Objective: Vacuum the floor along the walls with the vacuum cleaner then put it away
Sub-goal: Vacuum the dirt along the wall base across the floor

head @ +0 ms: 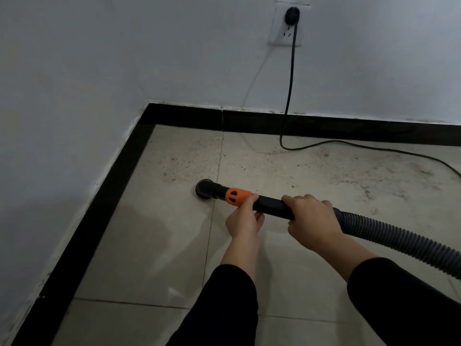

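Black sleeves (224, 308) up front, right grip (311, 221) wrapped round the stiff, probably light wand (269, 204), left grip (245, 218) pinching it just behind the orange collar (237, 196), both sensible hold spots.

Both hands grip the black vacuum wand (272, 205), left hand (245, 219) by its orange collar (237, 196), right hand (313, 221) nearer the ribbed hose (399, 239), round nozzle (205, 189) on the tiled floor (154, 245).

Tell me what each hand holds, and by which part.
Both grip the vacuum wand: left hand just behind the orange collar, right hand at its rear end beside the ribbed hose.
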`<state>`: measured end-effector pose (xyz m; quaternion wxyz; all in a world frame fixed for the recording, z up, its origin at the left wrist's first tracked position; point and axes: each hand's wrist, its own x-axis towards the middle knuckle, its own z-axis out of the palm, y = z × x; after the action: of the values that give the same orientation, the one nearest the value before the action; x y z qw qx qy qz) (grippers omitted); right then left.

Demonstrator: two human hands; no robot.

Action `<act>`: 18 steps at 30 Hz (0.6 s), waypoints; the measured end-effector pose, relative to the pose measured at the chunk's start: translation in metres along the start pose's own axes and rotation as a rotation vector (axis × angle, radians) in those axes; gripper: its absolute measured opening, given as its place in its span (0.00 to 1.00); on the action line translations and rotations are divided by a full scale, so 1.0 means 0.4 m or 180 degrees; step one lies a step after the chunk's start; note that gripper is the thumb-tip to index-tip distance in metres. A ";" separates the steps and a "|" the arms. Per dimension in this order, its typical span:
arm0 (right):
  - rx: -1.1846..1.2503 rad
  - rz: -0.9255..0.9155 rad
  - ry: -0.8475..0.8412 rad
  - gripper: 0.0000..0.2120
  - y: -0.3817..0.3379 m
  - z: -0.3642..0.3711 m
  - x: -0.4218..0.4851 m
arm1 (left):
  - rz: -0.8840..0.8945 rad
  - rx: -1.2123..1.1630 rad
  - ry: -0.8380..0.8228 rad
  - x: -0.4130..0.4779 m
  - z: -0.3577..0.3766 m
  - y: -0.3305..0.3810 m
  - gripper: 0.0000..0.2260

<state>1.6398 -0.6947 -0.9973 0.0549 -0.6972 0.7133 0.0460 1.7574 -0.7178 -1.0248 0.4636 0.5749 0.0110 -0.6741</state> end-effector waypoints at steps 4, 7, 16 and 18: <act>-0.0022 0.0036 -0.0007 0.12 0.018 -0.002 -0.009 | -0.0028 0.0061 -0.0040 -0.004 0.013 -0.010 0.08; -0.0019 0.0082 -0.0006 0.11 0.030 -0.002 -0.014 | -0.0047 0.0117 -0.0063 -0.006 0.020 -0.017 0.08; -0.0025 0.0246 -0.0005 0.11 0.069 -0.003 -0.029 | -0.0087 0.0204 -0.0165 -0.013 0.051 -0.044 0.09; -0.0009 0.0272 -0.0032 0.11 0.076 -0.001 -0.034 | -0.0077 0.0235 -0.0182 -0.013 0.054 -0.054 0.08</act>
<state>1.6096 -0.6806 -0.9953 0.0554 -0.6659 0.7421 0.0528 1.7266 -0.7141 -1.0248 0.4340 0.5719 -0.0202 -0.6958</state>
